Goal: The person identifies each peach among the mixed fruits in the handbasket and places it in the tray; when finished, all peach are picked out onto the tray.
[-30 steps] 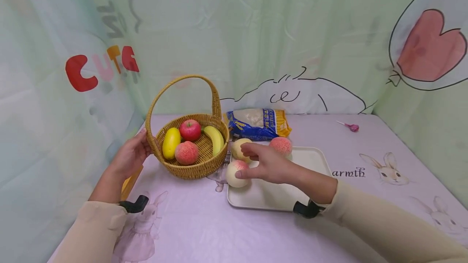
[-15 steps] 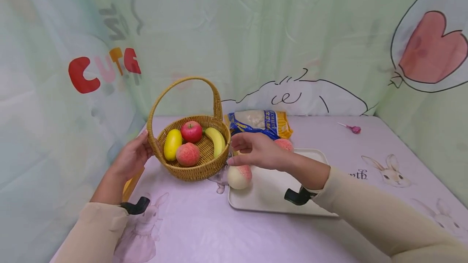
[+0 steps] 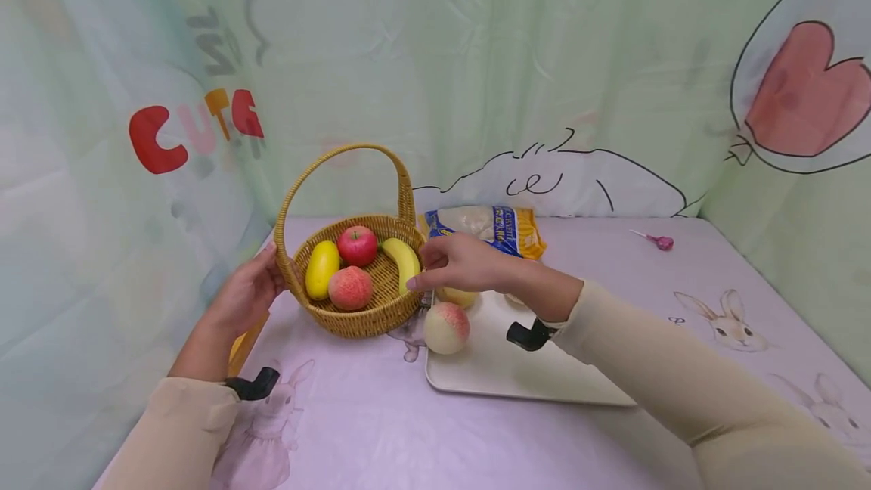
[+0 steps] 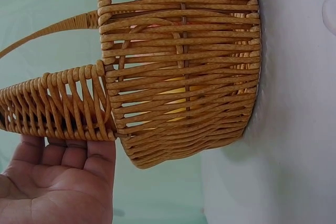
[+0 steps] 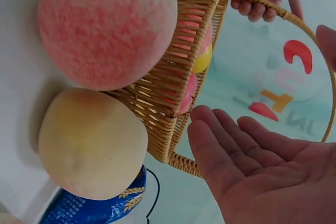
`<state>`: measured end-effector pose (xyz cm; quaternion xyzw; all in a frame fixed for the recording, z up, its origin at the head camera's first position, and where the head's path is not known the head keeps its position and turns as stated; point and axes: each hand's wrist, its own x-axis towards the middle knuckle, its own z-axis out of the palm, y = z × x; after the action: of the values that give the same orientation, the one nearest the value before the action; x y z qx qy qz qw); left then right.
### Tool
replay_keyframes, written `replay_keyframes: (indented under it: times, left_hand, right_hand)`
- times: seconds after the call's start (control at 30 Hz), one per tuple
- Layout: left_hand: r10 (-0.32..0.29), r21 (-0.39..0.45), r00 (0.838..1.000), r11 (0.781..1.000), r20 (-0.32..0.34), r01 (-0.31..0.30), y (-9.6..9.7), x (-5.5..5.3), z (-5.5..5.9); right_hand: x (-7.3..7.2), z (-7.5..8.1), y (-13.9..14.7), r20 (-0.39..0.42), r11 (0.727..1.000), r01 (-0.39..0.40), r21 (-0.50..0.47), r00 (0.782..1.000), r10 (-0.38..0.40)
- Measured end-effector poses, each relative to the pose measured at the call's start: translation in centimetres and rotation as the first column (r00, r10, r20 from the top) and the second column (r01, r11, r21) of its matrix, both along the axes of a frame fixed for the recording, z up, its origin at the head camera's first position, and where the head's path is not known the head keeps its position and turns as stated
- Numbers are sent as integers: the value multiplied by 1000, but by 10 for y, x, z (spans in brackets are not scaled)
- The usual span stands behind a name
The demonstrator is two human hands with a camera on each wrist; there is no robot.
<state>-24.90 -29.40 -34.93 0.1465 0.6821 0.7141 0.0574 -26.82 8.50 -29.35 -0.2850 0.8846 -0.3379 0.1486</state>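
Note:
A wicker basket (image 3: 370, 317) with a tall arched handle stands left of centre, tipped slightly toward me. Inside it lie a red apple (image 3: 357, 246), a pink peach (image 3: 350, 288), a yellow oval fruit (image 3: 322, 269) and a banana (image 3: 401, 263). My left hand (image 3: 248, 289) grips the base of the handle, its fingers passing behind the weave in the left wrist view. Over the basket's right rim hovers my right hand (image 3: 469, 263), fingers loosely extended and palm bare in the right wrist view. Below it are a pale pink-tipped peach (image 3: 447, 328) and a yellowish peach (image 3: 457, 296).
Those two peaches sit at the left edge of a cream tray (image 3: 531, 376), partly covered by my right forearm. Behind it lies a blue and yellow food bag (image 3: 506, 229). A wrapped lollipop (image 3: 660, 242) rests at the far right. Printed curtains enclose the table.
My right hand has moved left from above the peaches to the basket's right rim, carrying nothing. My left hand stays on the handle, and the fruit in the basket keeps its arrangement.

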Motion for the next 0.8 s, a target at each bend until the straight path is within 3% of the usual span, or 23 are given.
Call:
replay_keyframes:
  times: [0.27,0.8]
  left_hand:
    - [9,1,1000,1000,11,-9,-1,-1,0]
    - [-14,0,1000,1000,-7,14,-4,-4,-2]
  right_hand:
    - [-21,7,-16,33,998,-14,58,999,12]
    - [-43,20,-65,-21,976,-124,181,991,130]
